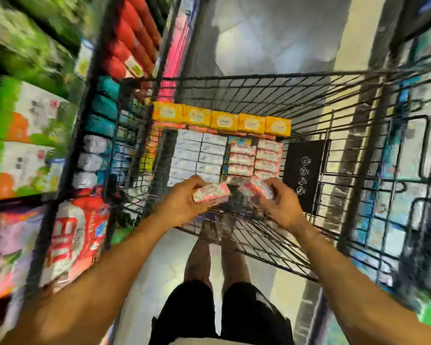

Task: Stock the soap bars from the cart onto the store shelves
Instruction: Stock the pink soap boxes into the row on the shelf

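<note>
A wire shopping cart (pixel 259 88) is seen from above, and both hands are held over its near end. A pink-and-white soap bar (pixel 210 193) in its carton is gripped at one end by the left hand (pixel 184 202), and the fingers are closed round it no wider than the carton itself. A second pink pack (pixel 255 191) is held by the right hand (pixel 281 205), whose fingers are curled round it. This part is blurred, so it cannot be told whether one bar or more is held. Beyond the hands, toward 12 o'clock, the rest of the stock is laid in the cart. Two columns of pink soap cartons (pixel 255 158) are there, with two columns of white cartons (pixel 199 155) at their 9 o'clock side, and a row of yellow packs (pixel 222 119) is at the far end. The store shelves (pixel 23 133), filled with goods, are found at 9 o'clock of the cart, just beside it. The cartons are judged to be light, stiff and rectangular, with a smooth printed surface that may slide when several are stacked in one hand. They are best taken across the two long sides, or clamped end to end when a small stack is carried. The thin card corners can be crushed if too much force is used.
</note>
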A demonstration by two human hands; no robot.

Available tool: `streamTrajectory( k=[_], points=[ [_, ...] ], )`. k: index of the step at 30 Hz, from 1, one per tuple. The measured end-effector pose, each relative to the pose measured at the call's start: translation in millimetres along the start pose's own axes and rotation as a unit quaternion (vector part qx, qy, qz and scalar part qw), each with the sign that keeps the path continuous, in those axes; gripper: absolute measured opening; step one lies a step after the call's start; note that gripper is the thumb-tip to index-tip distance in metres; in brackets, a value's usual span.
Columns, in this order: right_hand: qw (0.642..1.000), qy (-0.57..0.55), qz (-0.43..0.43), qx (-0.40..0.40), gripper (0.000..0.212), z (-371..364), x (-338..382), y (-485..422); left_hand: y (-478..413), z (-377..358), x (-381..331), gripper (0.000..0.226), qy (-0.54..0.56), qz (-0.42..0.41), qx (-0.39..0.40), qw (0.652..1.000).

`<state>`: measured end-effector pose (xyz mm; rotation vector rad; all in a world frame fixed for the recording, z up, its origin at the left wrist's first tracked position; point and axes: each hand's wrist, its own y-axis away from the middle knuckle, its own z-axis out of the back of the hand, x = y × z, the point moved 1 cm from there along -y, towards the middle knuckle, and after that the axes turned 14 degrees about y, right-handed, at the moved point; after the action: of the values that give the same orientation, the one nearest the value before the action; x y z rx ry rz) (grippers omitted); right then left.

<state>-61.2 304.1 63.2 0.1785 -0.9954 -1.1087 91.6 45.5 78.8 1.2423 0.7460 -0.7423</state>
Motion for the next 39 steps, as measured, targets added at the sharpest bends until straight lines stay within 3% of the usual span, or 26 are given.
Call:
streamTrajectory(
  k=[4,8,10,14,17,22,25,28,30,33,39],
  points=[
    [0.988,-0.152,-0.032,0.007,0.041,8.4,48.5,22.7,69.1,19.9,-33.5,0.04,0.176,0.023,-0.149,0.973],
    [0.983,-0.179,0.008,0.034,0.047,4.9,96.2,49.1,145.5,35.4,-47.5,0.04,0.263,-0.013,-0.306,0.915],
    [0.98,-0.188,0.032,0.053,0.041,0.2,125.7,66.2,187.0,35.8,-54.1,0.038,0.325,-0.022,-0.367,0.871],
    [0.968,-0.228,0.055,0.09,0.069,-20.3,182.8,108.3,267.5,25.1,-50.2,0.028,0.477,-0.042,-0.462,0.746],
    [0.955,-0.238,0.104,0.144,0.069,-40.0,217.9,148.0,329.8,16.0,-36.7,0.014,0.517,-0.045,-0.513,0.684],
    [0.928,-0.258,0.16,0.214,0.067,-80.9,265.1,233.3,436.8,-7.7,-8.1,0.018,0.536,-0.079,-0.556,0.63],
    [0.921,-0.25,0.194,0.227,0.089,-106.5,282.7,286.7,503.3,-25.1,6.7,0.03,0.556,-0.117,-0.564,0.6],
    [0.905,-0.272,0.228,0.235,0.095,-128.9,297.1,336.6,566.7,-40.7,17.3,0.028,0.567,-0.15,-0.578,0.567],
    [0.898,-0.278,0.247,0.237,0.079,-141.8,308.0,368.2,603.6,-47.4,20.5,0.03,0.567,-0.167,-0.581,0.559],
    [0.886,-0.281,0.267,0.254,0.025,-160.2,322.0,407.7,651.6,-48.2,22.3,0.035,0.559,-0.188,-0.585,0.557],
    [0.873,-0.264,0.297,0.282,0.018,-187.0,357.1,459.1,711.1,-29.4,7.1,0.042,0.515,-0.222,-0.612,0.558]
  ],
)
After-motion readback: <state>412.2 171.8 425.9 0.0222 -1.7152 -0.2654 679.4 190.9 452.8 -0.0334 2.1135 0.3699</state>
